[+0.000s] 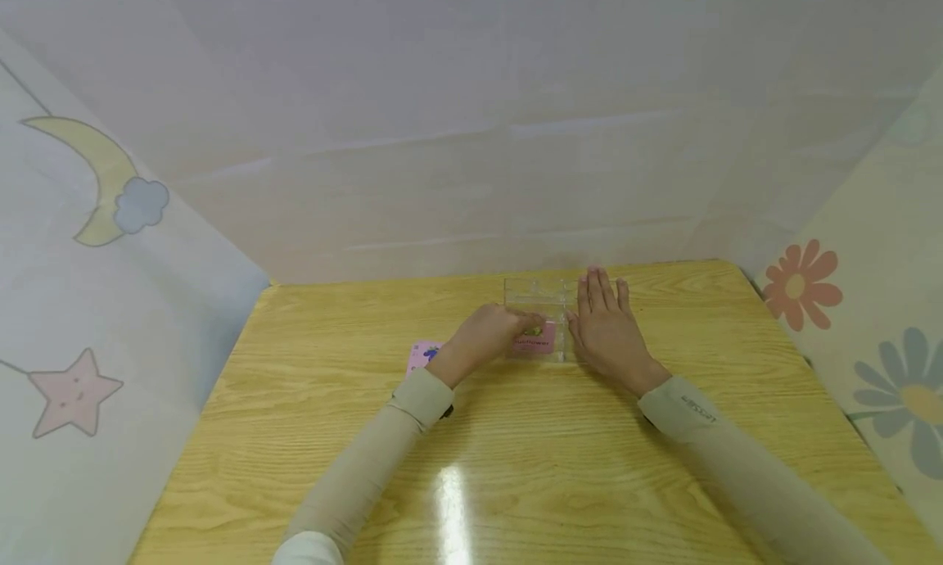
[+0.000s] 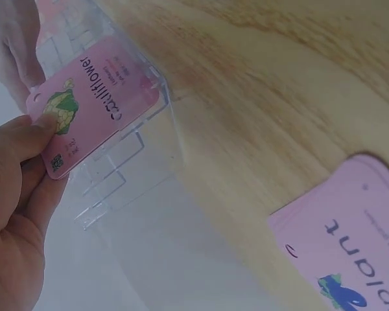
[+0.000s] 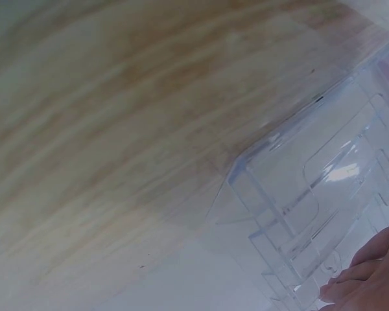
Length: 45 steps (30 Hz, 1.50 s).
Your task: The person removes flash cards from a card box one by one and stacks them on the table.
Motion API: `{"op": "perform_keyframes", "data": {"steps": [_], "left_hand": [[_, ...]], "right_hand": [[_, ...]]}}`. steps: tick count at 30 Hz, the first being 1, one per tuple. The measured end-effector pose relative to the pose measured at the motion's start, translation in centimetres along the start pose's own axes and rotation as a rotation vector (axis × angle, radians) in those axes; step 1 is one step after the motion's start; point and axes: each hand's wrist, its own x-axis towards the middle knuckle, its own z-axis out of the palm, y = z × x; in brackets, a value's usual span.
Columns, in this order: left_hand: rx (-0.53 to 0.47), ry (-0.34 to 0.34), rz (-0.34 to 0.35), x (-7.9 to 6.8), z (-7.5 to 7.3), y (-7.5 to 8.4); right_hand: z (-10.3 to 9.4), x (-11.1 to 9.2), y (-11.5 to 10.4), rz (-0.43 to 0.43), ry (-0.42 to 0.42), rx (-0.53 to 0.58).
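Observation:
My left hand pinches a pink cauliflower card, thumb on its picture and fingers behind its edge. That card lies against a clear plastic rack with stepped slots at the back of the table. On the rack's right part rests my right hand, its fingers straight and pointing to the far edge. The right wrist view shows the rack's transparent corner and only part of that hand. A pink eggplant card, apparently atop a small stack, lies left of the rack, partly covered by my left forearm in the head view.
The wooden table ends just behind the rack, where a pale cloth wall rises. Printed side walls stand left and right, one with a moon, the other with flowers.

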Motion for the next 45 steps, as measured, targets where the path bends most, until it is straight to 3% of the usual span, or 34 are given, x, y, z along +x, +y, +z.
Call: {"op": "perform_keyframes", "data": {"steps": [13, 23, 36, 45], "left_hand": [[-0.195, -0.097, -0.099, 0.8, -1.6, 0.2], [-0.334, -0.156, -0.121, 1.1, -2.2, 0.0], [-0.402, -0.190, -0.101, 1.6, -2.8, -0.5], [-0.401, -0.216, -0.093, 1.7, -3.1, -0.4]], "right_hand": [[0.0, 0.1, 0.0, -0.004, 0.017, -0.017], [0.3, -0.1, 0.1, -0.008, 0.011, -0.023], [0.3, 0.0, 0.2, -0.027, 0.073, -0.024], [0.0, -0.2, 0.0, -0.031, 0.062, -0.023]]}}
